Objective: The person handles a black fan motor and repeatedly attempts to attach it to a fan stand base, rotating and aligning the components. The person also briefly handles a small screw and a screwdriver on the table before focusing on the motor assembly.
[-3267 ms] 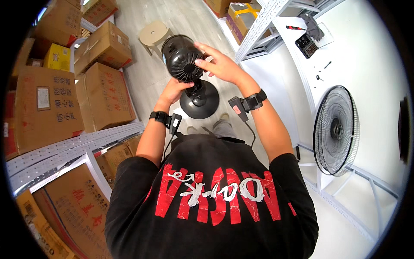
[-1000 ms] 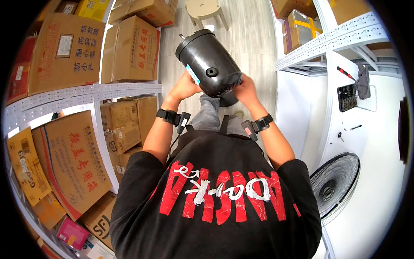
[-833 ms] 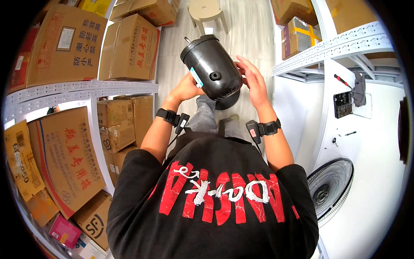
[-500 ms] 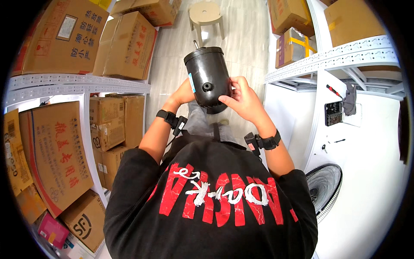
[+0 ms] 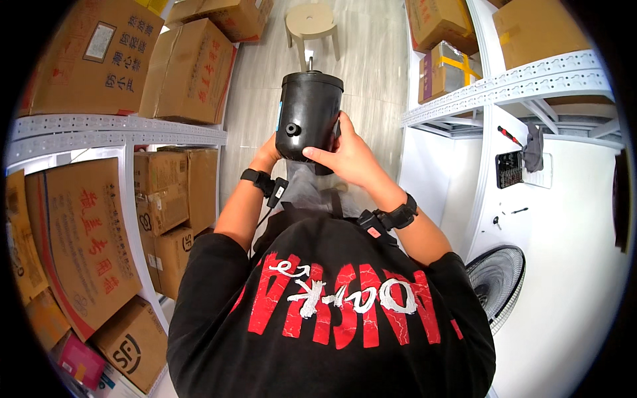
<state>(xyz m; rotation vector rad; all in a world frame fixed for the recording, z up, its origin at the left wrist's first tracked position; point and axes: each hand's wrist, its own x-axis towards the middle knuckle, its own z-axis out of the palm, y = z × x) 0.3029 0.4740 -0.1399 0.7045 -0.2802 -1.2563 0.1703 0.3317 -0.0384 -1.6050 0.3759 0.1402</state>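
I hold a black cylindrical fan motor housing (image 5: 308,113) up in front of my chest, its metal shaft pointing away from me toward the floor ahead. My right hand (image 5: 345,156) wraps its right side, thumb lying across the near end. My left hand (image 5: 269,152) supports it from the left and is mostly hidden behind the housing. Both wrists wear black bands with small devices and a cable. My black shirt with red and white print fills the lower view.
Metal shelving (image 5: 99,126) at left holds many cardboard boxes (image 5: 189,69). A beige plastic stool (image 5: 310,23) stands on the floor ahead. At right a white table (image 5: 564,219) carries a screwdriver (image 5: 509,136), a bit case and screws; a fan grille (image 5: 494,282) leans below it.
The fan head has come off its round base and turned so its shaft points away. I have swung left, toward the aisle, and my right hand has shifted onto the near end.
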